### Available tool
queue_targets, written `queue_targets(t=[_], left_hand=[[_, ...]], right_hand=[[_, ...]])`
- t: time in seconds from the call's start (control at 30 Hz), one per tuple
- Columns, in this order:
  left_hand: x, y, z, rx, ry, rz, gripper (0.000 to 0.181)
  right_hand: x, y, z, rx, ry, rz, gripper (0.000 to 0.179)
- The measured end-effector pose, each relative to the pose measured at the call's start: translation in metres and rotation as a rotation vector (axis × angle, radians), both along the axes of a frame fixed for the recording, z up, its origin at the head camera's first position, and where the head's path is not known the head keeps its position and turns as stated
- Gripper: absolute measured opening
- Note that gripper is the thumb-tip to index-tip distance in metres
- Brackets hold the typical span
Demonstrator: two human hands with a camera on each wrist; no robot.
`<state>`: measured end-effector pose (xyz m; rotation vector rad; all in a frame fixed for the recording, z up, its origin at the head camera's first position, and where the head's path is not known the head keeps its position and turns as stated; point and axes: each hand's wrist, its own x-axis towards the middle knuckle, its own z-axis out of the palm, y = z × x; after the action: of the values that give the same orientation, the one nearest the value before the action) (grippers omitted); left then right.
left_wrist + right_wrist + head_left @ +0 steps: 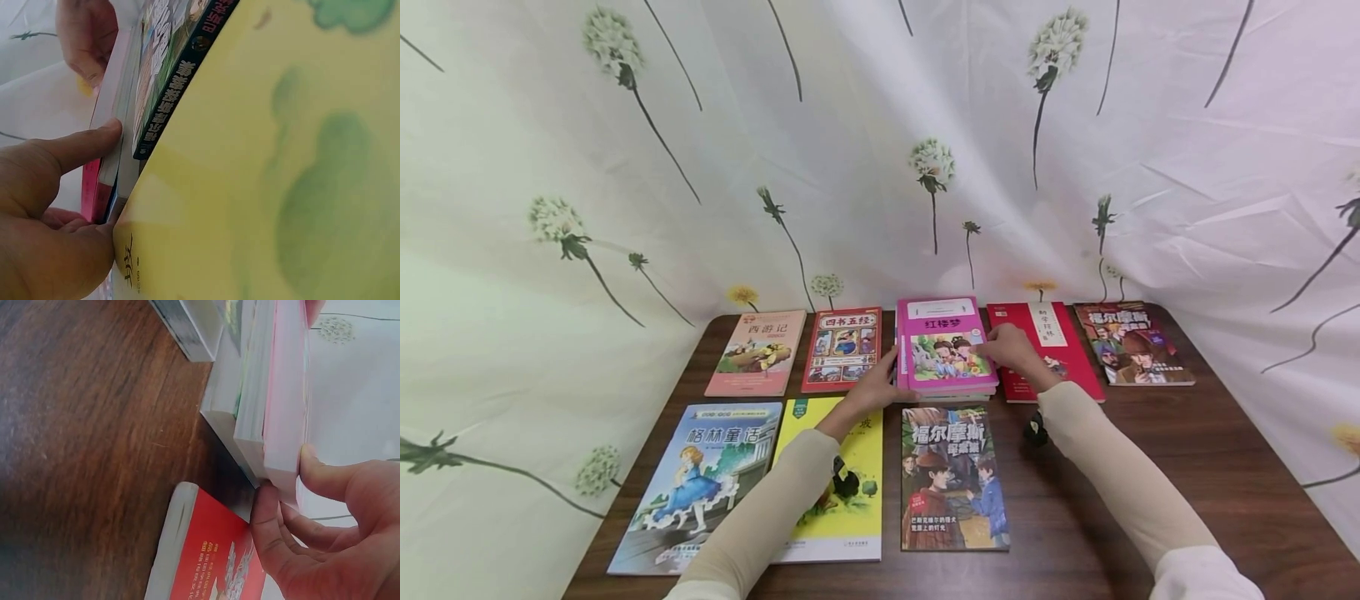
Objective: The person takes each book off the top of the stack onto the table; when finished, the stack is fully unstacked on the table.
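A pink book (942, 321) with two cartoon figures lies on top of a stack of books (958, 397) at the table's back middle. My left hand (868, 390) holds the stack at its front left corner, thumb along the front edge and fingers at the left side. At the right side, my right hand (1017, 350) pinches the pink book's edge, its thumb on the cover and fingers underneath, as the right wrist view shows. Beside that hand lies a red book (1051, 387), partly hidden by it.
The wooden table (1090, 517) also bears a peach book (760, 354), a small red comic-style book (842, 350) and a dark detective book (1138, 346) at the back. In front lie a blue book (700, 467), a yellow book (857, 458) under my left forearm and another detective book (955, 483). Behind hangs a dandelion-print curtain (865, 167).
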<state>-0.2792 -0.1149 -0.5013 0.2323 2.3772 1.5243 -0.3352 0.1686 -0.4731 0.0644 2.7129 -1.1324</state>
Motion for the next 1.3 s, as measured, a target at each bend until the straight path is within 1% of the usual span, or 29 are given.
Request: queue_targets(t=[0.17, 0.33, 0.5, 0.63, 0.73, 0.9, 1.0, 1.17, 1.3], left_hand=[[0.001, 0.000, 0.002, -0.008, 0.004, -0.003, 0.111], [0.002, 0.000, 0.002, 0.013, 0.008, -0.013, 0.110], [0.001, -0.001, 0.001, 0.028, 0.000, -0.019, 0.110], [-0.001, -0.003, 0.000, 0.028, 0.007, -0.011, 0.110], [-0.001, -0.004, 0.000, 0.021, 0.009, -0.009, 0.111], [-0.002, -0.005, -0.001, 0.027, 0.003, -0.003, 0.112], [-0.001, -0.004, -0.001, 0.030, 0.005, 0.000, 0.113], [0.001, -0.003, 0.000, 0.033, 0.006, 0.001, 0.112], [0.002, -0.001, 0.000, 0.021, 0.009, -0.002, 0.110]], right_hand=[[-0.006, 0.003, -0.001, -0.011, -0.045, -0.007, 0.042], [-0.009, 0.008, -0.002, -0.040, -0.077, -0.001, 0.038], [-0.005, 0.011, 0.003, -0.124, -0.125, 0.023, 0.047], [-0.002, 0.010, 0.008, -0.125, -0.111, 0.036, 0.051], [-0.003, 0.008, 0.008, -0.103, -0.101, 0.009, 0.049], [-0.005, 0.004, 0.004, -0.070, -0.115, -0.053, 0.047], [-0.004, 0.002, 0.005, -0.069, -0.116, -0.076, 0.044], [-0.003, 0.005, 0.008, -0.098, -0.117, -0.131, 0.038], [0.001, 0.011, 0.013, -0.137, -0.101, -0.132, 0.041]])
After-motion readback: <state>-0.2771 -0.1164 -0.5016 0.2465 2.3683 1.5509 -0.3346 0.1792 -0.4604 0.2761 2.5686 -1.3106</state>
